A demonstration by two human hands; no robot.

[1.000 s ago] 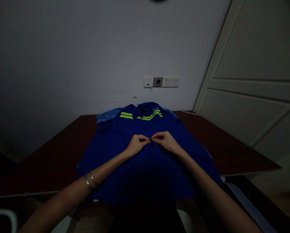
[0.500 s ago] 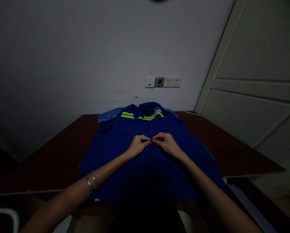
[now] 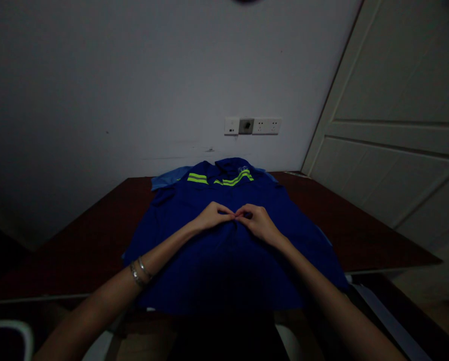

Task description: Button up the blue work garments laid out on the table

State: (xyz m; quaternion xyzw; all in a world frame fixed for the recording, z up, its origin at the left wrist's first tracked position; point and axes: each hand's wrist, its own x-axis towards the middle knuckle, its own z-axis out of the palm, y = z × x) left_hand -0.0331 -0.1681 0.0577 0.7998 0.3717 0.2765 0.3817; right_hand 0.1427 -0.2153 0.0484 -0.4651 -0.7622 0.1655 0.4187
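Observation:
A dark blue shirt (image 3: pixel 194 281) with yellow-green and grey stripes across its chest lies spread out, collar towards the wall. My left hand (image 3: pixel 213 215) pinches the shirt's front at the middle, thumb against fingers. Right beside it, fingertips touching or nearly so, my right hand (image 3: pixel 260 221) pinches the same spot of cloth. A small fold rises under the fingertips; whether a button is in it cannot be made out. Lighter blue cloth (image 3: pixel 171 177) shows from beneath the shirt at both shoulders.
The dark red-brown table (image 3: pixel 96 230) stands against a pale wall (image 3: pixel 134 75) with a row of sockets (image 3: pixel 266 126). A white panelled door (image 3: pixel 397 125) is at the right. The shirt's hem reaches over the table's front edge. A white curved bar (image 3: pixel 24 328) shows at the lower left.
My left wrist has shifted left and slightly up, its fingers straightening and closing in on the right fingertips. The right hand keeps its pinch almost in place. The shirt lies as before.

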